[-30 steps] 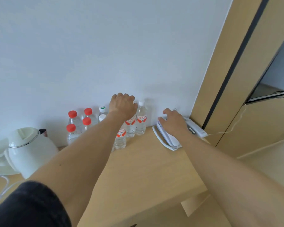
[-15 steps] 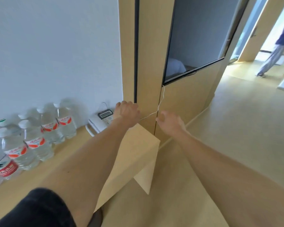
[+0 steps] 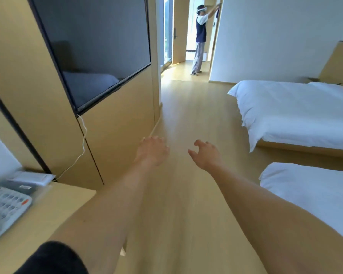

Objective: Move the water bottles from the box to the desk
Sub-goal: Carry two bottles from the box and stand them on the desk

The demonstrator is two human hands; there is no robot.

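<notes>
Wooden floor (image 3: 186,115) beneath two empty, loosely curled hands (image 3: 152,150).

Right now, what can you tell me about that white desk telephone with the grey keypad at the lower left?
The white desk telephone with the grey keypad looks like plastic and lies flat on the light wooden desk, cut off by the picture's left edge. Rows of pale grey buttons cover its face, with one orange-red key at the upper right corner. A dark display panel sits above the keys. Motion blur hides any lettering. Behind it rests a white flat device with a thin white cable. Neither hand touches it.
</notes>
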